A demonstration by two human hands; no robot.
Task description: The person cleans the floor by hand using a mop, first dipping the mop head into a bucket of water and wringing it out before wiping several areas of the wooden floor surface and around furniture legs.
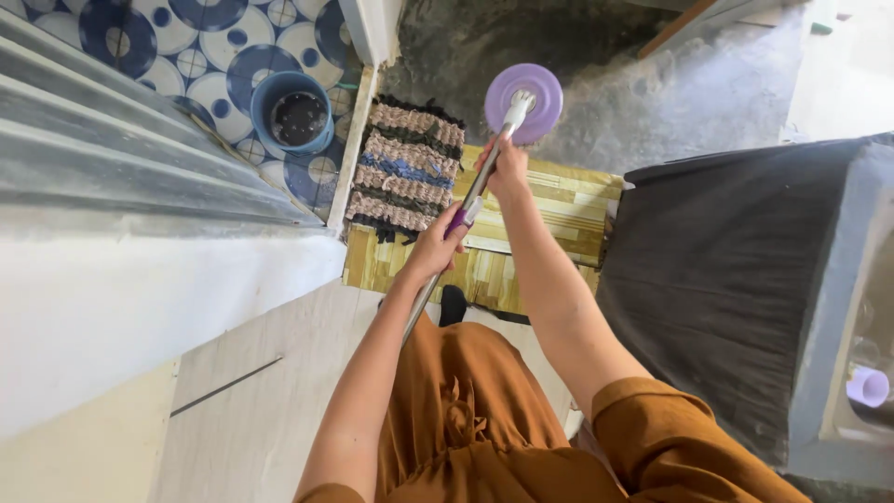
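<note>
A mop with a metal pole [484,172] and a round purple head [524,101] points away from me, its head over the grey floor beyond a yellow patterned mat [559,210]. My left hand [435,250] grips the pole low down, by a purple collar. My right hand [506,166] grips the pole higher up, close to the head. Both arms reach forward over my brown clothing [466,410].
A woven striped rug [402,168] lies left of the mop by a doorway. A blue bucket [292,112] stands on blue-and-white tiles beyond it. A grey corrugated sheet [112,140] is at left, a dark cloth-covered counter [736,279] at right.
</note>
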